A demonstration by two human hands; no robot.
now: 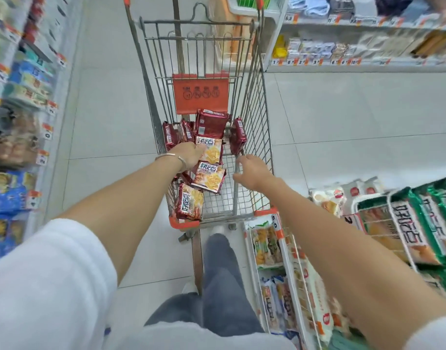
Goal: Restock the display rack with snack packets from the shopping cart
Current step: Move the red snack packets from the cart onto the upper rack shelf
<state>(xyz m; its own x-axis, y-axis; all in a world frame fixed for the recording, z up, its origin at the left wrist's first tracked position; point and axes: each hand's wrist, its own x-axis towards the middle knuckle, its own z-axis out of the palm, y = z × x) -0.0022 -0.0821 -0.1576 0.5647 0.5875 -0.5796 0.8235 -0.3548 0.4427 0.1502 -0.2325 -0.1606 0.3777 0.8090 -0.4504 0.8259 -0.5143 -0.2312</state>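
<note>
A wire shopping cart (257, 117) with orange corners stands in the aisle ahead of me. Several dark red snack packets (208, 178) lie in its basket, some face up and some on edge. My left hand (190, 154), with a bangle on the wrist, reaches into the basket and grips the upper packet (213, 150). My right hand (252, 170) hovers over the cart's right side with fingers apart and nothing in it. The display rack (290, 251) with wire dividers stands at my lower right, holding green packets (424, 223) and others.
Stocked shelves with orange price tags (43, 157) run along the left. Another shelf unit (355, 64) stands at the back right. White tiled floor lies on both sides of the cart. My legs in grey trousers (219, 281) are just behind the cart.
</note>
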